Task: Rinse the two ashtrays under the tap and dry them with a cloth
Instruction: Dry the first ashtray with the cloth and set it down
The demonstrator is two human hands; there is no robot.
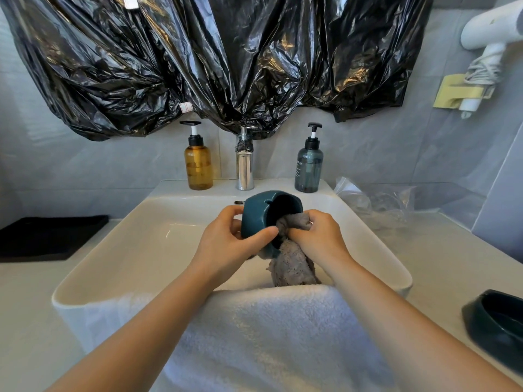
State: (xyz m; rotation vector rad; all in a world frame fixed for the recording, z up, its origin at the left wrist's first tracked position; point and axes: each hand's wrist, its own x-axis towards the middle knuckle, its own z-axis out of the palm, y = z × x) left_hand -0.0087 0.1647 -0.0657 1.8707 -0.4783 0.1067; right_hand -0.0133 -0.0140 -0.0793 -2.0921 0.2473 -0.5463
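Note:
A dark teal ashtray (260, 213) is held tilted on its side over the white sink (147, 239), its hollow facing right. My left hand (226, 244) grips its outer wall, thumb across the rim. My right hand (317, 236) is shut on a grey cloth (291, 267), pushing a bunch of it into the ashtray's hollow while the rest hangs down into the basin. A second dark ashtray (498, 326) sits on the counter at the right edge. The chrome tap (244, 168) stands behind the basin with no water running.
A white towel (268, 335) drapes over the sink's front rim. An amber pump bottle (198, 162) and a grey-blue pump bottle (308, 165) flank the tap. A black tray (45, 236) lies left, clear plastic wrap (376, 199) right. Black plastic sheeting (226, 58) covers the wall above.

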